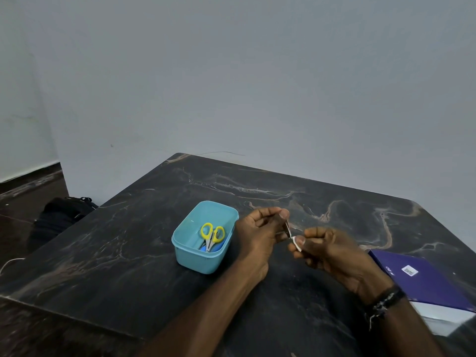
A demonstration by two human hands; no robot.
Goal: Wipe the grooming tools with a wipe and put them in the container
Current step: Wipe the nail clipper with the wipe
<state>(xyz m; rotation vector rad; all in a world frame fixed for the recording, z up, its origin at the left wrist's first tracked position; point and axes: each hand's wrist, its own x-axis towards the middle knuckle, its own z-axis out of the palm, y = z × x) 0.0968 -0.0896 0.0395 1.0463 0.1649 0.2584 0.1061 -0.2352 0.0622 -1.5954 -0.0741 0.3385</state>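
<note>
**Slim metal tool wiped between two hands beside the blue container**

The left hand (pixel 257 228) pinches the upper end of a thin metal grooming tool (pixel 288 229) between thumb and curled fingers, holding it above the dark marbled table (pixel 128 240). The tool slants down and to the right from that pinch; what kind of tool it is cannot be made out at this size.

At the tool's lower tip, the right hand (pixel 327 251) grips a small white wipe (pixel 298 245), with thumb and fingers curled round it. The wipe touches the tool's tip, so the two hands meet at that point, the right hand slightly lower and nearer the person than the left. A dark beaded bracelet (pixel 383 302) sits on the right wrist.

Just left of the left hand stands a light blue container (pixel 185 251), open-topped, on the table. Inside it lie yellow-handled scissors (pixel 212 235), blades pointing toward the person, over something blue that is partly hidden.

Right of the right hand, near the table's edge, lies a purple box (pixel 422 279) with a small white label. Far to the left of the grip, below table level, a black bag (pixel 59 217) rests on the floor.
</note>
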